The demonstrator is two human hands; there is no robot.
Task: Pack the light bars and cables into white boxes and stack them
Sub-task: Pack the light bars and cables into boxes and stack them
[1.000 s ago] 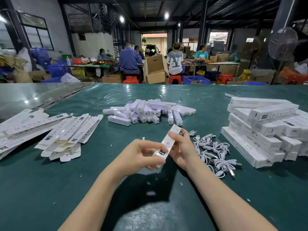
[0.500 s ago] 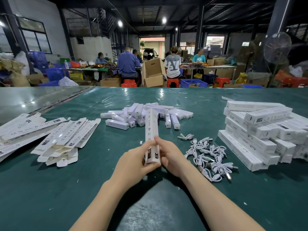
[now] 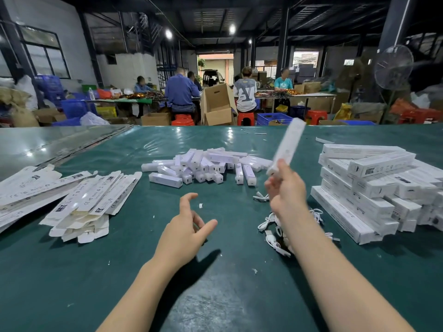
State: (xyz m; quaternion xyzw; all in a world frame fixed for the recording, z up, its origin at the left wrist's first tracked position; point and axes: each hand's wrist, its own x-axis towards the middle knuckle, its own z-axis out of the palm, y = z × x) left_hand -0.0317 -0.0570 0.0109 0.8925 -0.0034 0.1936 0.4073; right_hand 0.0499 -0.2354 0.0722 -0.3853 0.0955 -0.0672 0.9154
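My right hand [image 3: 286, 188] grips a long white box [image 3: 286, 146] by its near end; the box is raised off the table, blurred, and points up and away toward the right. My left hand [image 3: 185, 226] hovers low over the green table [image 3: 215, 295], fingers loosely spread and holding nothing. A heap of white light bars [image 3: 203, 166] lies at the table's middle. White cables [image 3: 275, 226] lie in a tangle under my right forearm. Packed white boxes [image 3: 374, 185] are stacked at the right. Flat unfolded boxes [image 3: 88, 202] lie at the left.
More flat cartons [image 3: 26, 188] spread toward the left edge. Small paper scraps dot the table. Beyond the far edge several people sit at other tables among cardboard boxes [image 3: 217, 106], red stools and blue crates; a standing fan [image 3: 393, 68] is at the right.
Both hands held the box upright in front of me; now my left hand has let go and my right hand swings the box up and to the right, toward the stack.
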